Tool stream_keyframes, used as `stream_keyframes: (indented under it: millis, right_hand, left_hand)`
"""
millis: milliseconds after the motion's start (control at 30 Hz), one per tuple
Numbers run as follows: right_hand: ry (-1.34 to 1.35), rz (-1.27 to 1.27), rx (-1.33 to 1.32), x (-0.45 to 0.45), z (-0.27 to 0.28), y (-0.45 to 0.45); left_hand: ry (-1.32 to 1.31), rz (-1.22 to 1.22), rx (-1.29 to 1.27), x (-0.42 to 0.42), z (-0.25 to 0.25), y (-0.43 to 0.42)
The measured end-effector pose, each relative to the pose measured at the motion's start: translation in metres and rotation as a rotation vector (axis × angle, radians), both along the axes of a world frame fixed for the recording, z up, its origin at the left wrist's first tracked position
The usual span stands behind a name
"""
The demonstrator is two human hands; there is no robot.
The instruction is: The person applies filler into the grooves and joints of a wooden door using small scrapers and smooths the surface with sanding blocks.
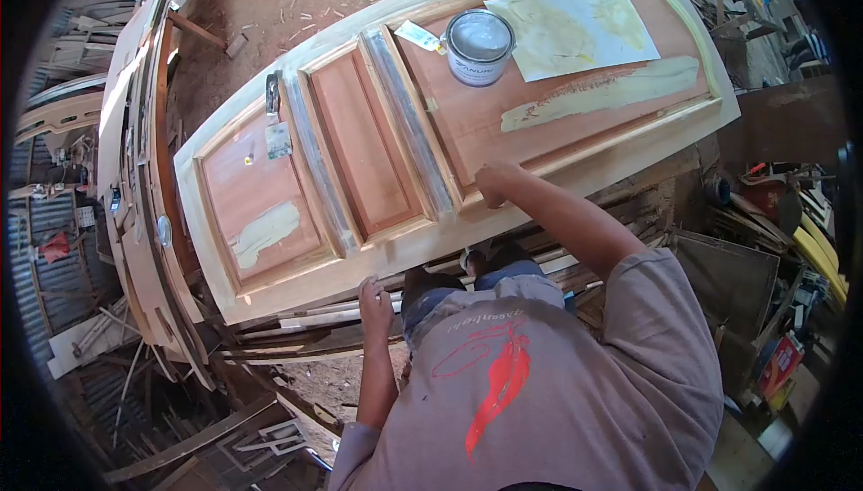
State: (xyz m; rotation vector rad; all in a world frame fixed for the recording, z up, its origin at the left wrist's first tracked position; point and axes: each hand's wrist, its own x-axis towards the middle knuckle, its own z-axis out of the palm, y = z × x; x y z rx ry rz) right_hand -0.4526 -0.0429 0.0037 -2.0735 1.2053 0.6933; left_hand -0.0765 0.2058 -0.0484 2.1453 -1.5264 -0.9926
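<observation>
A pale wooden door (395,237) with framed reddish panels lies flat before me. My right hand (496,183) is closed, resting at the lower corner of the large panel; whatever its fingers hold is hidden. Beside the door's near edge, my left hand (376,307) hangs with curled fingers, and I cannot make out anything in it. On the large panel stands an open tin (481,58) of greyish filler, next to a smeared white sheet (575,32) and a flat scraper blade (417,36). Pale filler streaks (602,93) mark the panels. Another scraper (279,140) lies on the left part.
Long boards (144,158) lean together at the left. Wood scraps and timber lie beneath the door and at lower left. A dark framed panel (724,275) and yellow curved pieces (822,262) are at the right. Shavings litter the dirt floor (297,5) beyond.
</observation>
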Motion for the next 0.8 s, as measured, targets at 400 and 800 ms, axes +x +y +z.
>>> stream_keyframes:
  millis: [400, 800]
  right_hand:
    - [-0.309, -0.238, -0.176, -0.041, -0.016, 0.076]
    - [-0.399, -0.619, -0.187, -0.025, -0.062, 0.158]
  left_hand:
    - [0.132, 0.034, -0.051, 0.009, -0.019, -0.016]
    - [0.143, -0.039, -0.029, -0.009, 0.002, -0.041]
